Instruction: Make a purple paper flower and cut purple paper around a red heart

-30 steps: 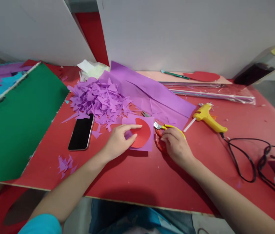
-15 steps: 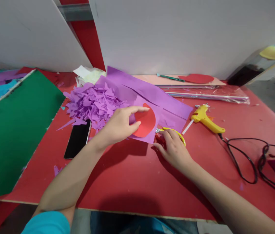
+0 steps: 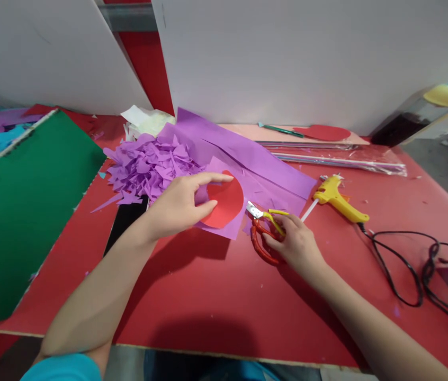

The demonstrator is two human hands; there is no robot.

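My left hand grips a red rounded paper piece laid over a purple paper square, its thumb and forefinger on the red piece. Both papers are raised a little above the table, casting a shadow. My right hand is closed on scissors with one red and one yellow handle. The blades point left, close to the right edge of the purple square. Part of the handles is hidden by the fingers.
Purple scraps are heaped at the left beside a dark phone. A green board lies further left. Purple sheets stretch behind my hands. A yellow glue gun with a black cable rests at the right of the red table.
The scissors are now lifted into view in my right hand, which has shifted slightly right. My left hand has moved left with the red and purple papers.
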